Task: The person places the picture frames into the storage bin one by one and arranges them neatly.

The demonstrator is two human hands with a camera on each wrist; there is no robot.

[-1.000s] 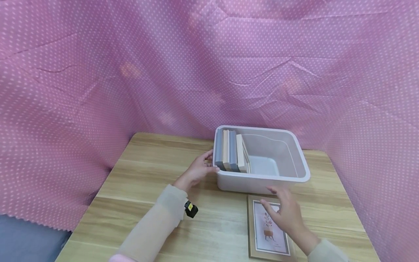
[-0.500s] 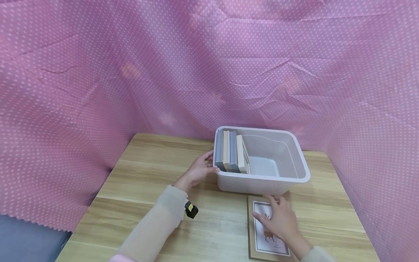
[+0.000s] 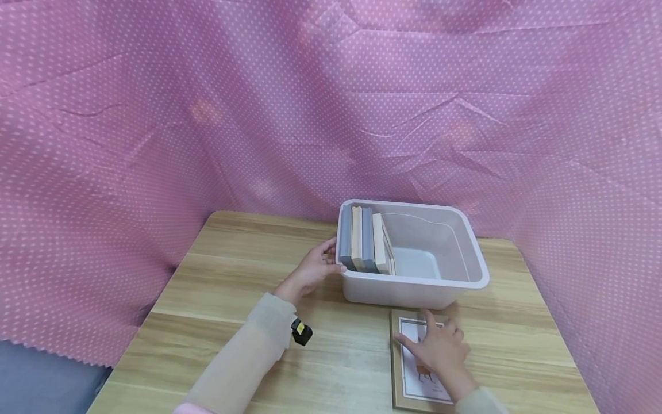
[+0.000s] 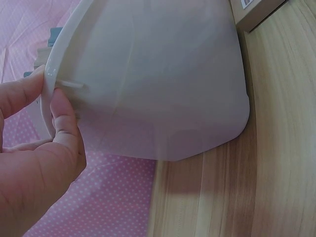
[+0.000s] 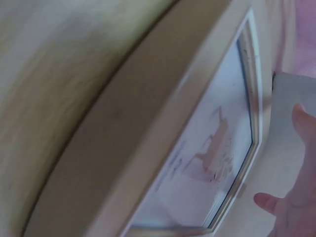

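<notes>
In the head view my left hand (image 3: 310,270) holds the near left corner of a pale grey plastic bin (image 3: 395,292). The left wrist view shows the thumb and fingers pinching the bin's white rim (image 4: 61,44). Several books (image 3: 368,238), blue-grey and cream, stand on edge along the bin's left side. A wooden picture frame (image 3: 411,376) with a plant print lies flat in front of the bin. Over its upper right part is my right hand (image 3: 439,348), fingers spread and gripping nothing. The right wrist view has the frame (image 5: 202,168) close up beside those fingers.
The bin and frame rest on a wood-grain table (image 3: 248,247). Behind and at both sides hangs a pink dotted cloth (image 3: 289,115). A grey-blue surface (image 3: 46,379) shows at lower left. A small black device (image 3: 301,331) is on the left wrist.
My right hand has come down and left, from near the bin's front wall to over the picture frame. The left hand keeps its place on the rim.
</notes>
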